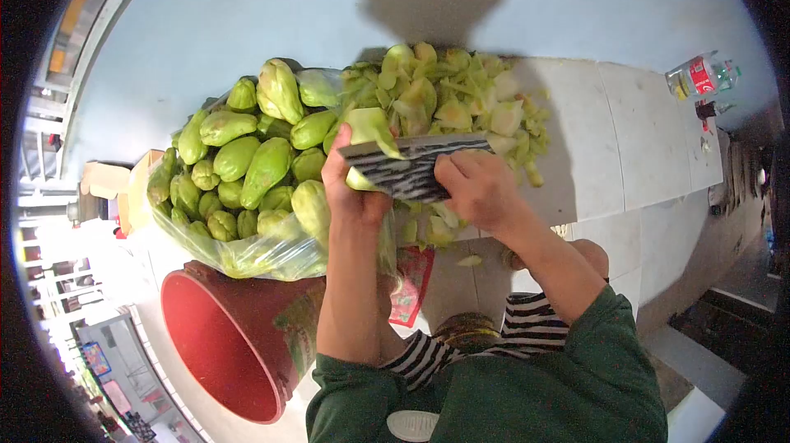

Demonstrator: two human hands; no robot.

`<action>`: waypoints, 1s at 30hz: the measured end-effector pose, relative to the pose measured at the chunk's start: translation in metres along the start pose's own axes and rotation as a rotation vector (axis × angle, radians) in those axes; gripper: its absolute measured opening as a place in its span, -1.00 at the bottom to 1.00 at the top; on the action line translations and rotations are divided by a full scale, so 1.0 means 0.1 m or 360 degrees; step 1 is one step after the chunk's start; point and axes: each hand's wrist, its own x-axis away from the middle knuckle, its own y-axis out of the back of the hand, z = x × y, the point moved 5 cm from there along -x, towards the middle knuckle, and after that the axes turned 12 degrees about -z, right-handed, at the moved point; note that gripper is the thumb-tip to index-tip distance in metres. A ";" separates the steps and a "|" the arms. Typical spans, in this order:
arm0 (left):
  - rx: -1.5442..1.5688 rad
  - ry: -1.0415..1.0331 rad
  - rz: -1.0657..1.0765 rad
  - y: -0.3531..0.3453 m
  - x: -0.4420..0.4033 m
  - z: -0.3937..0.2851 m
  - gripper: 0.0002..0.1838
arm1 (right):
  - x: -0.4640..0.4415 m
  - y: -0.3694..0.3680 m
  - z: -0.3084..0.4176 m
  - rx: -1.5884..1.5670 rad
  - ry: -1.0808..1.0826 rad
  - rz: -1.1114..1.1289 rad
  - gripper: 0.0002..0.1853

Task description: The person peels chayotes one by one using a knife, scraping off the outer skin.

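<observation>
My left hand (352,196) is wrapped round a pale green, partly peeled chayote (364,124), with a strip of peel hanging from its side. In my right hand (479,186) is a broad knife (403,173) with a black-and-white streaked blade. The blade lies across the chayote, touching it, and its handle is hidden in my fist. Just left of my left hand, a clear plastic bag (218,255) holds several whole green chayotes (267,167). Behind the knife is a heap of pale chayote peelings and cut pieces (448,105).
The tiled ledge (605,122) runs along a light blue wall. A large red bucket (218,344) lies tilted below the bag. A plastic bottle (699,76) with a red label rests at the far right. A cardboard box (141,188) is behind the bag on the left.
</observation>
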 end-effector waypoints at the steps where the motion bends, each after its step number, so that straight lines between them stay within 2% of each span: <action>1: 0.0008 0.0011 0.0006 -0.02 0.04 0.01 -0.61 | -0.02 -0.05 -0.09 0.0018 -0.0183 0.0048 -0.78; 2: 0.0025 0.0109 -0.0005 0.08 0.00 0.02 -0.57 | -0.02 -0.09 -0.18 0.0036 -0.0368 0.0092 -0.85; 3: 0.0018 0.0109 0.0001 0.11 -0.03 0.01 -0.57 | -0.03 -0.10 -0.22 0.0037 -0.0371 0.0083 -0.85; 5: 0.0010 0.0193 0.0280 0.07 -0.04 0.02 -0.54 | 0.04 -0.15 -0.39 0.0157 -0.0697 0.0337 -0.82; 7: -0.0019 0.0092 0.0249 0.02 -0.05 0.00 -0.52 | 0.00 -0.07 -0.34 0.0083 -0.0708 0.0261 -0.83; 9: 0.0019 0.0047 -0.0154 0.09 -0.05 -0.04 -0.54 | 0.02 -0.07 -0.29 -0.0017 -0.0719 0.0194 -0.83; 11: 0.0056 0.0087 -0.0194 0.12 -0.07 -0.04 -0.52 | 0.02 -0.05 -0.19 -0.0024 -0.0313 0.0017 -0.79; 12: 0.0072 0.0046 -0.0247 0.11 -0.07 -0.04 -0.52 | 0.02 -0.05 -0.16 -0.0031 -0.0311 0.0020 -0.79; 13: 0.0087 0.0007 -0.0298 0.11 -0.08 -0.04 -0.51 | 0.02 -0.01 -0.05 -0.0015 -0.0056 -0.0075 -0.79; 14: 0.0050 0.0037 -0.0182 0.14 -0.13 -0.03 -0.51 | 0.02 0.02 0.05 0.0002 0.0195 -0.0171 -0.78; 15: 0.0047 0.0041 -0.0184 0.15 -0.13 -0.02 -0.51 | 0.02 0.01 0.08 0.0002 0.0190 -0.0170 -0.78; 17: 0.0262 0.0334 -0.0098 0.12 -0.10 0.11 -0.50 | 0.04 0.03 0.18 0.0005 0.0371 -0.0333 -0.76; 22: -0.0005 0.0186 -0.0048 0.17 -0.15 0.19 -0.44 | 0.03 0.07 0.23 0.0059 0.0418 -0.0268 -0.74; 24: 0.0215 0.0354 0.0191 0.16 -0.17 0.21 -0.44 | 0.03 0.07 0.23 0.0017 0.0425 -0.0269 -0.70; 25: 0.0215 0.0356 0.0191 0.15 -0.16 0.22 -0.44 | 0.03 0.07 0.24 0.0043 0.0440 -0.0283 -0.75; 27: 0.0011 0.0243 -0.0017 0.14 -0.13 0.22 -0.47 | 0.05 0.05 0.22 0.0071 0.0452 -0.0300 -0.79; 28: 0.0009 0.0247 -0.0016 0.09 -0.10 0.23 -0.47 | 0.05 0.00 0.12 0.0126 0.0265 -0.0226 -0.80; 29: 0.0008 0.0033 -0.0201 0.09 -0.10 0.18 -0.49 | 0.05 -0.03 0.02 0.0183 0.0080 -0.0154 -0.81; 30: 0.0004 -0.0183 -0.0380 0.10 -0.10 0.11 -0.50 | 0.04 0.00 0.00 0.0191 0.0080 -0.0162 -0.81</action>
